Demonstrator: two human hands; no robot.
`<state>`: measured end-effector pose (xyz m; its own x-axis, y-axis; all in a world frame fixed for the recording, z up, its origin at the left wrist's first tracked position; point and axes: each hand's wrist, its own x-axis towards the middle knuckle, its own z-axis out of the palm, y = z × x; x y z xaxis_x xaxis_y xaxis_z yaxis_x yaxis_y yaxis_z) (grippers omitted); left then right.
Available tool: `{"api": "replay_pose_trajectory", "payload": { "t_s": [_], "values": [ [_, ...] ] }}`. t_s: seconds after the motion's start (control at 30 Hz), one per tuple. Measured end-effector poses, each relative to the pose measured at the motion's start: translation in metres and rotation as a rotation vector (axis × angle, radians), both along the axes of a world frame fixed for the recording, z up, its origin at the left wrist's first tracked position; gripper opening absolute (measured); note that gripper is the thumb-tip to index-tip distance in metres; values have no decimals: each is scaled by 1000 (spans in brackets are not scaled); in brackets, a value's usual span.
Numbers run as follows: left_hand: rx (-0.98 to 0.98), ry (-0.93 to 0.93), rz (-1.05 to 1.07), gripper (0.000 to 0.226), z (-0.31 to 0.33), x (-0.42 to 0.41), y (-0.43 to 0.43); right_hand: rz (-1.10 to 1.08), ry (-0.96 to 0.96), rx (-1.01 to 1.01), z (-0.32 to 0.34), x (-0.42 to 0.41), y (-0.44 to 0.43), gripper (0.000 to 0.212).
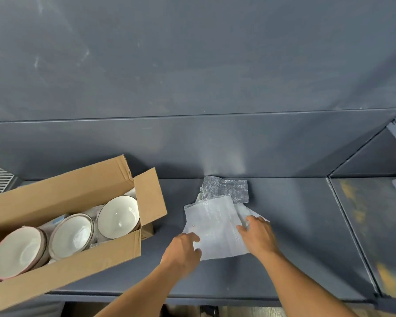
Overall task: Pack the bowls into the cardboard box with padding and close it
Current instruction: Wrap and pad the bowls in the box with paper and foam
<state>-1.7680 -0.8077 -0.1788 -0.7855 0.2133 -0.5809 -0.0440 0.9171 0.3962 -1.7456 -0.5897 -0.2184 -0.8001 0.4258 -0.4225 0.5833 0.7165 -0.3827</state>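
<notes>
The packing looks well advanced but not finished. Three bowls sit rim-up in a row inside the cardboard box, at the left of the table, with scraps of white padding showing between and around them. No padding covers the bowls from above, and the box flaps stand open — so a top layer and the closing appear to be what remains.

That top layer is likely the white foam sheet. It lies flat on the table well to the right of the box and partly over a silver foil-faced sheet behind it. Both grips are at this sheet. The left grip meets its near-left edge with fingers curled; whether thumb and fingers have actually closed on the edge cannot be told. The right grip rests on the sheet's right side, fingers fairly straight and spread, holding nothing — it only presses there.
</notes>
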Motion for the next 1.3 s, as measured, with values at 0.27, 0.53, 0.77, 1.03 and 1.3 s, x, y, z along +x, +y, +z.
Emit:
{"api": "replay_pose_trajectory", "payload": {
  "t_s": [0.27,0.53,0.77,1.03,1.3],
  "values": [
    [-12,32,24,37,5,0,-1,-75,54,-69,2,-16,4,41],
    [32,31,81,37,-2,-3,-1,-347,84,-217,-18,-65,14,37],
    [39,27,74,38,-1,-10,-2,-493,277,-384,-9,-83,11,20],
    [143,80,67,41,26,-26,19,-414,459,-468,56,-88,32,13],
    [320,148,180,42,56,-35,30,-306,540,-574,108,-79,34,7]
  ]
}}
